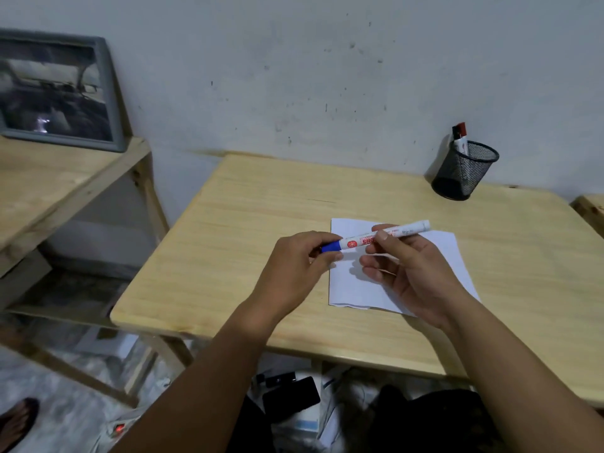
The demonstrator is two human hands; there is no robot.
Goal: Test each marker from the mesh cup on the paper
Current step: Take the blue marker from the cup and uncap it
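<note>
1. White-barrelled marker with red lettering and a blue cap [376, 238]: we hold it level above the white sheet of paper [359, 282], cap end to our left.
2. Left hand [295, 266]: grip clamped on the blue cap, thumb and fingers pinching it.
3. Right hand [411, 273]: grip clamped on the barrel near its middle, thumb on top.
4. Step in hand, as we judge it: uncapping. We pull straight along the barrel, hands steady, and keep the cap in the left hand for recapping.
5. Black wire-mesh cup [464, 171]: at the far right of the desk, well apart from the paper; a red-capped marker [459, 138] stands in it, untested as far as we can tell.
6. Pale wooden desk [245, 240]: bare apart from paper and cup.
7. Room: scuffed white wall [327, 76]; grey-framed picture [55, 89] leaning on a wooden shelf [49, 178] at left; clutter on the floor below.
</note>
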